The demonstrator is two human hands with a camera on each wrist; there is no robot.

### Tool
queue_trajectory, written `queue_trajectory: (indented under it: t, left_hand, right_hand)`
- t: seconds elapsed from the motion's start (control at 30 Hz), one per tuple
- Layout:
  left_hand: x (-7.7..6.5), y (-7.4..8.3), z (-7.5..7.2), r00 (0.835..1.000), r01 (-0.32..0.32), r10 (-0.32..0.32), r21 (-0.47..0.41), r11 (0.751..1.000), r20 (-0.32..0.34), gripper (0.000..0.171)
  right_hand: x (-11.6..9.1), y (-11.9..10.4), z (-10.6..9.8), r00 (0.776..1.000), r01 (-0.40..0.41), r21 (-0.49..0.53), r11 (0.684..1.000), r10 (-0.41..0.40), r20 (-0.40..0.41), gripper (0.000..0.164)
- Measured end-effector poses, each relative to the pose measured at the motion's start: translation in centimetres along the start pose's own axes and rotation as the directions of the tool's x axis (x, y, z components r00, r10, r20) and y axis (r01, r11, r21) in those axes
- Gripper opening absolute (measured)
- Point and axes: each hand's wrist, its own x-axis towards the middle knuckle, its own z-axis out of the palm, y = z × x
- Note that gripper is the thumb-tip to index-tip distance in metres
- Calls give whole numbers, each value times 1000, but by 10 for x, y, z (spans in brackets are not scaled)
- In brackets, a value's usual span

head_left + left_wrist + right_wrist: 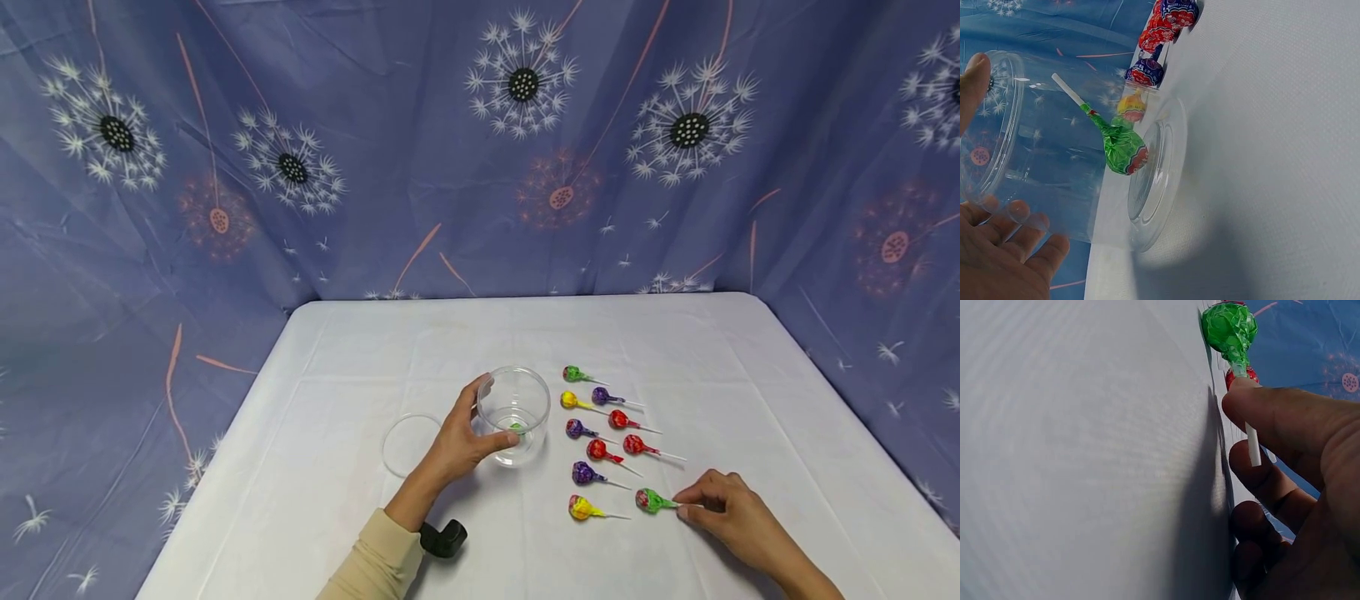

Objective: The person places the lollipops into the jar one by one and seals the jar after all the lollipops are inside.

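My left hand (459, 443) grips a clear plastic jar (534, 435) from its left side, thumb across the front and fingers behind. The jar stands with its mouth up. One green-wrapped lollipop (1124, 150) sits inside it, stick pointing up toward the mouth. On the right, my right hand (738, 518) pinches the white stick of another green lollipop (649, 500) between thumb and index finger. Its wrapped head (1229, 328) points away from the palm, close over the white cloth. The other fingers of that hand are curled beneath.
Several lollipops lie right of the jar, among them a yellow one (581, 507), a purple one (585, 473) and a red one (600, 451). A clear round lid (385, 446) lies left of the jar. A black device (446, 540) shows at my left wrist. Patterned curtain (420, 150) surrounds the table.
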Motion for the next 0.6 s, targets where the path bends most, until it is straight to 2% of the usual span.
queue_trajectory:
  t: [0.3,0.6]
  left_hand:
    - [0,0,0,1000,-1,1,-3,1000,1,94]
    - [0,1,0,1000,-20,20,-9,1000,-3,93]
  right_hand:
    - [-2,-2,0,991,97,32,995,-93,-99,13]
    - [2,-11,-8,979,120,70,990,-106,-172,10]
